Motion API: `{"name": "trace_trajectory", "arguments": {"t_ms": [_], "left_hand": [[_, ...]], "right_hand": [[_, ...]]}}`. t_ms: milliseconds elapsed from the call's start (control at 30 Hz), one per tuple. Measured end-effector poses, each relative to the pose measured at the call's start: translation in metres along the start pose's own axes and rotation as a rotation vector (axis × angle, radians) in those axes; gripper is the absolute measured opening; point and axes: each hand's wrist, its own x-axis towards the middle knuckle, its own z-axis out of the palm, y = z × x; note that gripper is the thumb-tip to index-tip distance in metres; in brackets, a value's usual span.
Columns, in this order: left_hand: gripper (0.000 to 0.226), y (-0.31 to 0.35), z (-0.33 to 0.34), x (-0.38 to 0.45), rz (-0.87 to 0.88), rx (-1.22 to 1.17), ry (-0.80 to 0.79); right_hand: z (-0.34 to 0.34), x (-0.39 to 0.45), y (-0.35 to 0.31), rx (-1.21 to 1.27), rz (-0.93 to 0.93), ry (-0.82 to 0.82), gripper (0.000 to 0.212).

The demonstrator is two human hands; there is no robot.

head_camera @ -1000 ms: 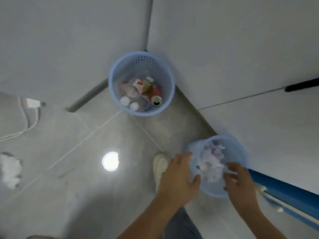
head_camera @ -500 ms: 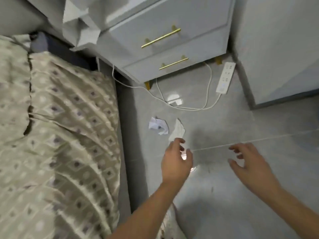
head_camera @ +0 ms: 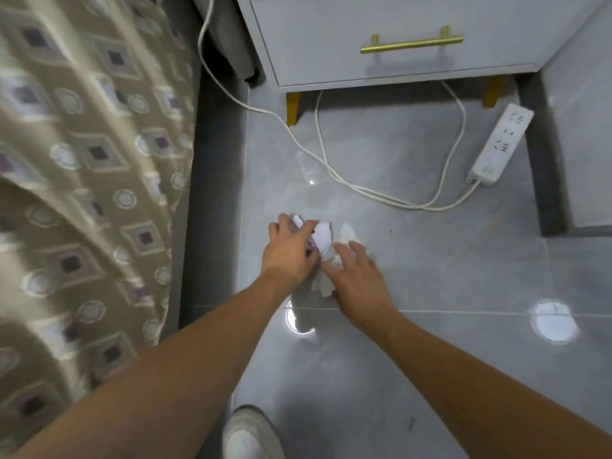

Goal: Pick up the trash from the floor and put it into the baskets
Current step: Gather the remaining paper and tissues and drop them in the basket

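Note:
Two pieces of white paper trash lie on the grey tiled floor beside the bed. My left hand [head_camera: 289, 251] is closing over the crumpled paper ball [head_camera: 321, 235], fingers curled around its left side. Just to the right, my right hand [head_camera: 359, 279] presses down on the flatter paper scrap [head_camera: 346, 233], fingers spread, with most of the scrap hidden beneath the palm. Both hands touch their paper; neither piece has left the floor. No basket is in view.
A patterned bedspread [head_camera: 82, 160] hangs down on the left. A grey nightstand [head_camera: 397, 38] with a gold handle stands ahead. A white power strip [head_camera: 500, 144] and its cables [head_camera: 364, 190] lie on the floor beyond the paper. My shoe [head_camera: 248, 435] is at the bottom.
One second ago both hands were at a blue basket holding paper. The view then swung to the bedside floor, and both hands have reached down onto the two paper pieces.

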Motion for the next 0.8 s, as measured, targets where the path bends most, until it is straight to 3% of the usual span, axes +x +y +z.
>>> {"name": "trace_trajectory", "arguments": {"t_ms": [100, 267, 300, 433, 600, 700, 800], "left_hand": [[0.051, 0.000, 0.018, -0.028, 0.021, -0.003, -0.053], [0.012, 0.025, 0.017, -0.106, -0.087, -0.277, -0.174], [0.015, 0.041, 0.008, -0.128, -0.090, -0.352, -0.184], [0.030, 0.145, -0.056, -0.218, -0.012, -0.494, -0.263], [0.033, 0.285, -0.145, -0.307, 0.262, -0.367, -0.324], [0.027, 0.370, -0.160, -0.354, 0.387, -0.327, -0.321], [0.022, 0.446, -0.130, -0.397, 0.542, -0.252, -0.334]], "right_hand": [[0.001, -0.035, 0.018, -0.049, 0.020, 0.081, 0.035], [-0.042, -0.142, 0.041, 0.331, 0.336, 0.170, 0.028], [-0.059, -0.172, 0.045, 0.395, 0.399, 0.215, 0.027], [-0.145, -0.304, 0.060, 0.544, 0.696, 0.424, 0.026], [-0.221, -0.463, 0.071, 0.654, 1.079, 0.688, 0.027], [-0.234, -0.553, 0.091, 0.669, 1.230, 0.761, 0.031], [-0.230, -0.634, 0.123, 0.701, 1.367, 0.838, 0.026]]}}
